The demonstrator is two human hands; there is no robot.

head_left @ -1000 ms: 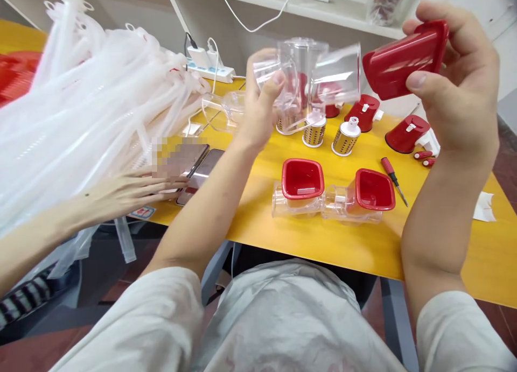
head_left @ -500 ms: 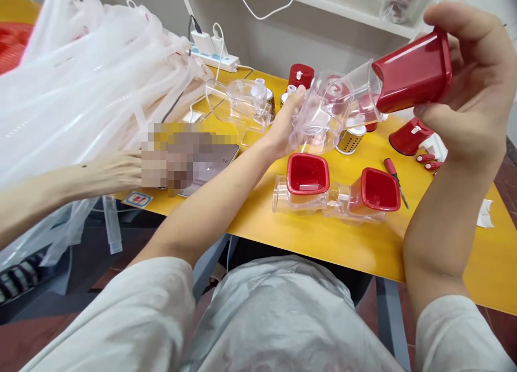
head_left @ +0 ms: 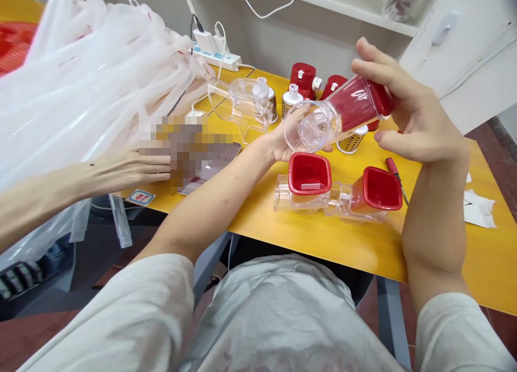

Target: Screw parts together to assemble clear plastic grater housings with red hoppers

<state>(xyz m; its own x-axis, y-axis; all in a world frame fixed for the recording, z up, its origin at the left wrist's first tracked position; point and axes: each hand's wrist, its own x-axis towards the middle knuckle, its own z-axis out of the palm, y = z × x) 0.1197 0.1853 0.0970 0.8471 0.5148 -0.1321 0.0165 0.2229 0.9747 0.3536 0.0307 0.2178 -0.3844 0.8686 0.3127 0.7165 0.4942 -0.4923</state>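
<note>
My left hand [head_left: 288, 135] grips a clear plastic grater housing [head_left: 313, 127] above the table, its fingers partly hidden behind it. A red food pusher [head_left: 357, 105] sits inside the housing's square chute, its rim at the upper right end. Around that rim my right hand [head_left: 416, 111] is open, fingers and thumb spread; whether the palm touches the rim I cannot tell. Below, two more clear housings lie end to end on the table, with a red pusher [head_left: 309, 175] and another red pusher [head_left: 382, 189] standing in their chutes.
Behind are perforated grater drums [head_left: 291, 98], red grater bases [head_left: 302, 76] and another clear housing [head_left: 246, 100]. A screwdriver [head_left: 392, 167] lies right. At left, a co-worker's hand [head_left: 149, 167] is near a tablet [head_left: 214, 165], beside piled plastic bags [head_left: 100, 76]. A power strip [head_left: 222, 60] stands behind.
The red pusher has moved left and down into the housing's chute. My right hand came with it, and its fingers have spread. The housing has turned in my left hand.
</note>
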